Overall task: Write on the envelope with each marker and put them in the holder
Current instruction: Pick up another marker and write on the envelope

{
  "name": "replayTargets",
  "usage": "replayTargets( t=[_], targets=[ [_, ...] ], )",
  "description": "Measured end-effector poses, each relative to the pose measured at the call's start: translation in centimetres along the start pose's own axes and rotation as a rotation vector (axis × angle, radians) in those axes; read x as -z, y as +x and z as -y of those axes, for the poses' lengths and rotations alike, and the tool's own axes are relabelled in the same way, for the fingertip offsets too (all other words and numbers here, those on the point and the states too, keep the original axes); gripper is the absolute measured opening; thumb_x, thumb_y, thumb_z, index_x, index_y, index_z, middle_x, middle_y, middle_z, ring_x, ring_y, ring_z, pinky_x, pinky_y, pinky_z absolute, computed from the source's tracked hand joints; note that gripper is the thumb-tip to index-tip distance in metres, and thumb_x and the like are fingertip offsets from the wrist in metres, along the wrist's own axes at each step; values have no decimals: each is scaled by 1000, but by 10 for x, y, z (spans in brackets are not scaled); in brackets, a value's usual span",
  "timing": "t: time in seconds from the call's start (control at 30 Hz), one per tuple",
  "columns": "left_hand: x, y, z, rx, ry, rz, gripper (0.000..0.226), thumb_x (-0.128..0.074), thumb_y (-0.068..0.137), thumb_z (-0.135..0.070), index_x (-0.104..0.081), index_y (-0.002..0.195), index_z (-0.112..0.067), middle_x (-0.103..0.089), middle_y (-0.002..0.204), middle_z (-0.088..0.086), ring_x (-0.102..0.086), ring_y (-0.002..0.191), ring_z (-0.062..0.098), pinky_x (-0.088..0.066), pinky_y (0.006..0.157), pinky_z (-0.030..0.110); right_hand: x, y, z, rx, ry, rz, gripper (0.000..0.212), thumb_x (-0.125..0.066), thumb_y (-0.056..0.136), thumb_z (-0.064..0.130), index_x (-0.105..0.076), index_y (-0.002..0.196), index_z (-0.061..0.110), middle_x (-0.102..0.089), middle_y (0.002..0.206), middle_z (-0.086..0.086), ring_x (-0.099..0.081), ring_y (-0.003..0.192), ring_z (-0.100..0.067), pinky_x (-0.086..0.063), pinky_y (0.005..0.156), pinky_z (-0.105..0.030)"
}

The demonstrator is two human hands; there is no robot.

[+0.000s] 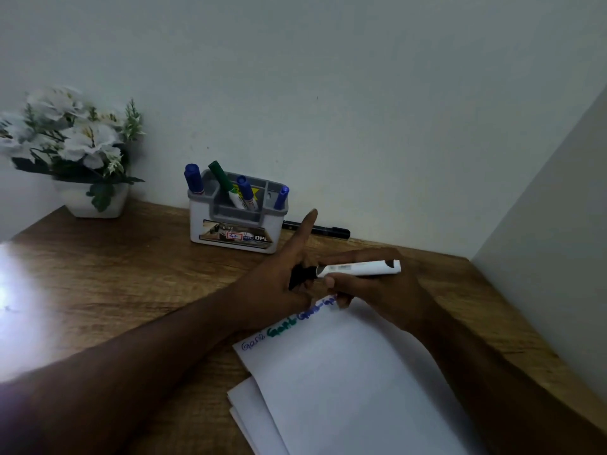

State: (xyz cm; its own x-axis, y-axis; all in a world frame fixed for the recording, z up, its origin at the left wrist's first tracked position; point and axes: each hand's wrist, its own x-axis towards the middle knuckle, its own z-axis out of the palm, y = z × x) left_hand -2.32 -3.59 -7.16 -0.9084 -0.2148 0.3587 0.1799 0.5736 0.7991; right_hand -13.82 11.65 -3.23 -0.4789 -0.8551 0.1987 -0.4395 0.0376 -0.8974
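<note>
The envelope (345, 372) before us bears four words; beyond it our left hand (289, 277) grips the black cap, right hand (377, 284) holds the marker (358, 269); four stand in the holder (238, 224).

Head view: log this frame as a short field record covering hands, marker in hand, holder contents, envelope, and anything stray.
left hand: grips the black cap end of the marker, index finger pointing up
right hand: holds the marker's white barrel
marker in hand: horizontal, above the envelope's top edge
holder: three blue-capped markers and one green-capped
envelope: blue and green writing along its top edge, more sheets beneath
stray: black pen on the table behind the holder
other: flower pot, back left
</note>
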Motion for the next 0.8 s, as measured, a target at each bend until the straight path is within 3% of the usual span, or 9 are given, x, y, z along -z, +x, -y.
replayTargets(
  t=[0.13, 0.27, 0.33, 0.4, 0.5, 0.57, 0.67, 0.73, 0.8],
  targets=[
    [2, 0, -2, 3, -41, -25, 106, -69, 84, -13, 9, 146, -48, -58, 94, 3, -62, 83, 8, -56, 76, 26, -9, 8, 11, -43, -15, 134, 24, -73, 74, 29, -74, 94, 16, -75, 78, -15, -71, 62, -24, -57, 57, -29],
    [7, -3, -4, -31, -138, -58, 102, -68, 83, -2, -1, 149, -42, -59, 102, 5, -64, 92, 12, -55, 86, 31, -28, 16, 15, -25, -56, 14, 10, -74, 80, 20, -72, 86, 12, -73, 71, -8, -71, 64, -25, -60, 63, -39],
    [8, -4, -6, -20, -168, -69, 101, -65, 81, 6, -4, 149, -38, -59, 95, -7, -64, 92, 2, -52, 87, 20, -40, 15, 15, -24, -29, -67, 5, -75, 80, 15, -71, 82, 18, -74, 71, 0, -72, 69, -21, -61, 67, -38],
    [8, -6, -9, 12, -192, -77, 101, -63, 80, 11, -7, 149, -35, -55, 92, -15, -61, 90, -8, -50, 83, 12, -49, 14, 15, 16, -49, -101, 7, -73, 82, 14, -70, 82, 20, -75, 77, -4, -73, 75, -21, -61, 72, -38],
    [10, -6, -6, 41, -260, -48, 99, -71, 78, 2, -10, 149, -33, -56, 122, -5, -58, 112, 3, -51, 93, 24, -49, 15, 23, 24, -22, -10, 4, -69, 86, 16, -71, 84, 12, -71, 76, -22, -66, 69, -41, -59, 75, -50],
    [14, -4, -1, 96, -301, -93, 92, -73, 78, -1, -19, 146, -31, -54, 128, -3, -58, 115, 10, -53, 93, 33, -41, 20, 33, 49, 84, 14, 3, -68, 86, 9, -69, 88, 6, -66, 70, -20, -60, 61, -35, -55, 64, -40],
    [15, -1, -2, 281, -429, -218, 68, -68, 82, 1, -38, 136, -28, -59, 110, 1, -63, 99, 18, -58, 82, 40, -16, 35, 56, 255, 168, -179, 28, -64, 83, -8, -64, 99, 15, -64, 79, -13, -58, 63, -23, -51, 49, -30],
    [12, 1, -4, 337, -389, -231, 49, -65, 84, 3, -52, 124, -21, -62, 95, -2, -64, 88, 17, -57, 84, 40, 1, 50, 69, 393, -79, -203, 58, -57, 84, -16, -57, 122, 27, -61, 108, -8, -60, 81, -20, -57, 61, -30],
    [10, 2, -4, 353, -335, -230, 36, -64, 85, 3, -59, 112, -20, -64, 91, -4, -63, 84, 13, -57, 83, 32, 10, 69, 76, 412, -375, -183, 66, -54, 87, -14, -48, 136, 29, -52, 128, -1, -58, 102, -12, -56, 77, -20]
  ],
)
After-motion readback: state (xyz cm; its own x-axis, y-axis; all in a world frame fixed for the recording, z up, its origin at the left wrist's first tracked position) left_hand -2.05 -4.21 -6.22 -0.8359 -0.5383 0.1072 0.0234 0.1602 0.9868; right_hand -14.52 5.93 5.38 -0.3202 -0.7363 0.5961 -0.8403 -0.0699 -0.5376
